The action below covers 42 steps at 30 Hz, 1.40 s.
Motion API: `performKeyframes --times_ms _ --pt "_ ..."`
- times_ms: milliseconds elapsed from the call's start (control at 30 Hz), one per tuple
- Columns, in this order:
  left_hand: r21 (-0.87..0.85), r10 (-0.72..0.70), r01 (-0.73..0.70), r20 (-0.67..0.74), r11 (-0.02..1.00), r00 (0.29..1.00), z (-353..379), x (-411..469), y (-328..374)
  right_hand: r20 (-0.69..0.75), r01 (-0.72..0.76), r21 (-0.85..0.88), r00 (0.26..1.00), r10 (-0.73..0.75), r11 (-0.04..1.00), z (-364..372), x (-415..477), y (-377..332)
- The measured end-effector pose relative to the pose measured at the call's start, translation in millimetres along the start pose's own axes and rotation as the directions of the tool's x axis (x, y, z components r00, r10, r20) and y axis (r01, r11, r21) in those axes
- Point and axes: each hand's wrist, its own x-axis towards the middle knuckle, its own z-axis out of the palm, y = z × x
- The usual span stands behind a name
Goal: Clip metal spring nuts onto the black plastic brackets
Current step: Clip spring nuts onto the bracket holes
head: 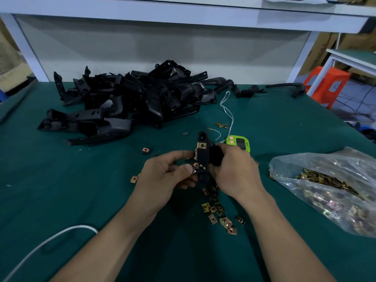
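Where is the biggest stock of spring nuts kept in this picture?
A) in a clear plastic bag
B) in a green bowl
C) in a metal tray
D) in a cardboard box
A: the clear plastic bag, lying at the right side of the table, is filled with brass-coloured spring nuts.

Two bare forearms [114, 231], uncovered down to lower frame edge. Bare-handed left grip [162, 178]: thumbnail short, rounded, trimmed. Bare-handed right grip [234, 171]: slim fingers. Sleeves, other clothing out of view.
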Motion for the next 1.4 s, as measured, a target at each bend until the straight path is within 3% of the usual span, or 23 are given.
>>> performKeyframes --times_ms 267,433,833,1033,1133,1400 --pt "0.023 0.036 -0.039 0.129 0.999 0.991 -1 -1 1 0.102 0.047 -0.051 0.994 -0.042 0.998 -3 0 -1" --pt "0.081 0.054 -0.063 0.105 0.995 0.993 -2 -2 0 0.107 0.063 -0.098 0.993 -0.053 0.993 -5 -4 -2" --pt "0.197 0.0 -0.051 0.248 0.979 0.969 -10 -6 -1 0.159 0.15 -0.23 0.981 -0.115 0.962 -3 -10 -8" --pt "0.133 -0.06 0.01 0.375 0.991 0.925 -14 -3 -1 0.154 0.234 -0.296 0.969 -0.196 0.926 -1 -12 -10" --pt "0.105 -0.069 0.035 0.34 0.994 0.938 -14 -3 -2 0.133 0.226 -0.264 0.971 -0.197 0.937 -1 -11 -8" --pt "-0.032 -0.024 0.026 0.037 0.999 0.999 -4 -1 -5 -0.034 0.096 -0.212 0.994 -0.106 0.973 2 -7 -4"
